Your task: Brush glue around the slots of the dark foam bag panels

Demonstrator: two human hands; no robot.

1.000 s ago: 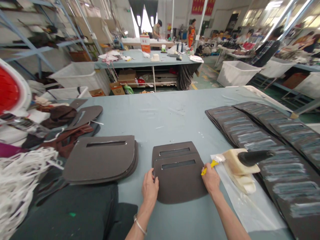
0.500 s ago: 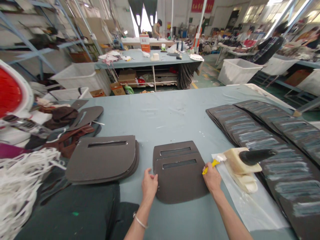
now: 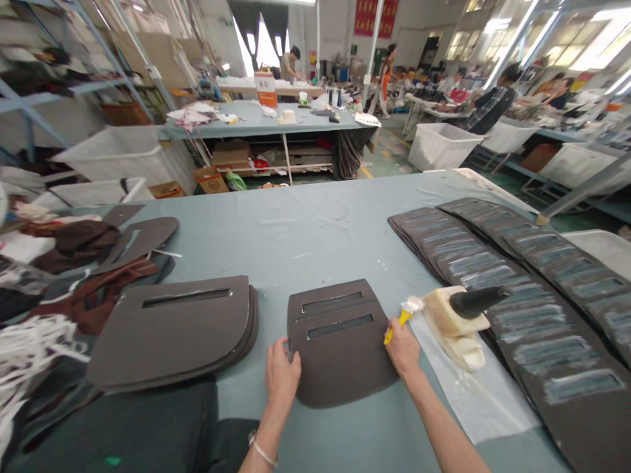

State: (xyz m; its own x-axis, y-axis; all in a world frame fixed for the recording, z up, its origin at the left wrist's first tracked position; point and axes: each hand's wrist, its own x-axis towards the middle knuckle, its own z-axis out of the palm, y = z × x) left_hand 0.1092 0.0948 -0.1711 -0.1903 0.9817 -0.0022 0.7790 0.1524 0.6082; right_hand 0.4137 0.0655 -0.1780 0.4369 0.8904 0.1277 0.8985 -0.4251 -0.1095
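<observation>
Two dark brown flat panels (image 3: 342,368), each with a long slot, lie overlapped in front of me, the upper one nearer. My left hand (image 3: 283,373) is curled at their left edge, thumb against the rim. My right hand (image 3: 404,348) is closed round a yellow-handled brush (image 3: 405,318), its whitish bristles pointing away, and rests against the right edge of the panels. Beside it a cream-coloured container (image 3: 446,312) with a black conical part (image 3: 476,302) stands on a translucent plastic sheet (image 3: 458,401).
A stack of slotted brown panels (image 3: 177,335) lies to the left, by a dark green pile (image 3: 113,420) and white cords (image 3: 34,361). Overlapping panels with whitish smears round their slots (image 3: 537,322) fan out on the right. Other people work at tables farther back.
The head view has swung slightly right, so everything sits farther left. Both hands remain at the panels' edges, with the brush still in my right hand.
</observation>
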